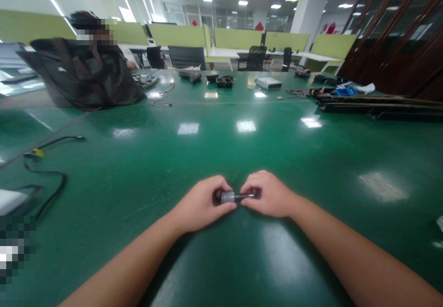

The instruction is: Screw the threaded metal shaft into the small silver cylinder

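Note:
Low over the green table, a small cylinder with a grey-silver section and a thinner black section lies level between my hands. Its exact kind does not show. My left hand is closed round the thicker grey end, thumb below and fingers above. The thin dark part on the other side is pinched by the fingertips of my right hand. Both ends of the cylinder are partly hidden by my fingers.
Black cables trail at the left beside a white box edge. A large dark bag stands back left, near a blurred person. A silver box sits at the back; long black bars lie back right.

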Motion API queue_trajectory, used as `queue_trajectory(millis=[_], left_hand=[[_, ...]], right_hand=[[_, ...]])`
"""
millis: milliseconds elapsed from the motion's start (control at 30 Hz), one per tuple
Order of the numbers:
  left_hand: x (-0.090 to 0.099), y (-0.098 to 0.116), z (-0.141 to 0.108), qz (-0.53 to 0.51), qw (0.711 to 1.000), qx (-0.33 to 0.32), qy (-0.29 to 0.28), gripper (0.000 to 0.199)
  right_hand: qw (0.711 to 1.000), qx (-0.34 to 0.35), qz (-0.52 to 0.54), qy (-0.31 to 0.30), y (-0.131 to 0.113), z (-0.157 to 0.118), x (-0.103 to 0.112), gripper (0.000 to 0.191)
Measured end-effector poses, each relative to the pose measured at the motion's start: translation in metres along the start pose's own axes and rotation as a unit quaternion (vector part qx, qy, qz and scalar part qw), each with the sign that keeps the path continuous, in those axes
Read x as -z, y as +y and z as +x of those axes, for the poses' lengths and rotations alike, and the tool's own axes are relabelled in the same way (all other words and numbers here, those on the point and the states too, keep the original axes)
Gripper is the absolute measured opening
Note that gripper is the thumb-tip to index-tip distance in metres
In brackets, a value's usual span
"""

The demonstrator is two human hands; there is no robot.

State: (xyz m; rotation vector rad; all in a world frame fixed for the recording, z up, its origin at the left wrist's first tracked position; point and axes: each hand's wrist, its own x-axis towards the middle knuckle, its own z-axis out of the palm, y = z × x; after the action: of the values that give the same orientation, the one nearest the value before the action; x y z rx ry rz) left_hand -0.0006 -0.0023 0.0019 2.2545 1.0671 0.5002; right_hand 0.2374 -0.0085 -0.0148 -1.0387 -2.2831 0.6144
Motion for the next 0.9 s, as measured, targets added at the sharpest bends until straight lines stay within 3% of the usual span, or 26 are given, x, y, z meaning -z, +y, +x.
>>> queue_trajectory(millis=[467, 700, 900], left_hand=[[0.0, 0.0, 0.0, -0.003, 1.0, 0.005, 0.0, 0.021], [0.0, -0.001, 0.0, -0.009, 1.0, 0.002, 0.0, 0.022], [0.0, 0.0, 0.0, -0.011, 1.0, 0.002, 0.002, 0.022]], right_hand=[[1.0, -0.006, -0.007, -0.01, 0.013, -0.005, 0.014, 0.007], [0.997, -0.057, 0.058, -0.007, 0.025, -0.008, 0.029, 0.004], [0.999, -0.023, 0.028, -0.017, 0.02, -0.006, 0.028, 0.003]])
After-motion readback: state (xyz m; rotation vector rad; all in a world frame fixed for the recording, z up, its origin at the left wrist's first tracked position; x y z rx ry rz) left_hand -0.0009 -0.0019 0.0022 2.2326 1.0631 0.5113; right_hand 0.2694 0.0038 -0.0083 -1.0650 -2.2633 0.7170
